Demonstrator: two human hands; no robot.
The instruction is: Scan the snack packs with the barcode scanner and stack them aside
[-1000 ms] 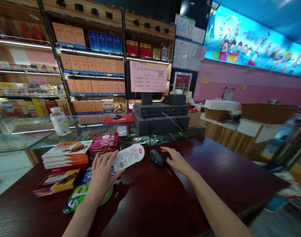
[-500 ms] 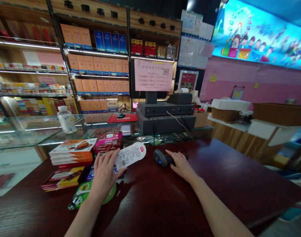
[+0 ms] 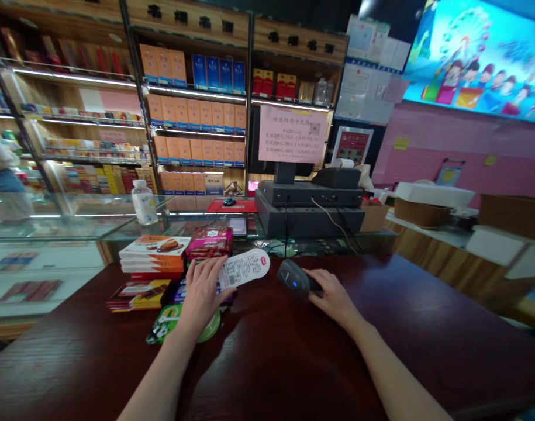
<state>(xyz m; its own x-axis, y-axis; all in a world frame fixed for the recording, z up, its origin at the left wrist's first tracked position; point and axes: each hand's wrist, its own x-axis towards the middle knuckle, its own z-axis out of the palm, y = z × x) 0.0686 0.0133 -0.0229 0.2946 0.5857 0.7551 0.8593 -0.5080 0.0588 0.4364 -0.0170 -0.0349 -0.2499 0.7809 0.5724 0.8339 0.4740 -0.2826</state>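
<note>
My left hand (image 3: 204,292) is closed on a white package with rounded end (image 3: 245,269), its printed side with a barcode facing up. Beneath and beside that hand lie a green packet (image 3: 164,323) and a purple packet, partly covered. My right hand (image 3: 332,297) is wrapped round the handle of a black barcode scanner (image 3: 293,277), which shows a blue light and has its head turned left toward the package. Left of my left hand are stacked white and orange boxes (image 3: 153,255), red and yellow packs (image 3: 140,294) and a magenta bag (image 3: 210,241).
Behind the dark wooden table (image 3: 267,362) stand a cash register (image 3: 311,202) and a glass counter with a white bottle (image 3: 144,202). Baskets (image 3: 420,211) are at the right. A person (image 3: 4,166) stands at the far left near the shelves.
The view has turned left, so the scene sits further right and a person now shows at the left edge. The scanner's head is raised slightly; both hands keep their holds.
</note>
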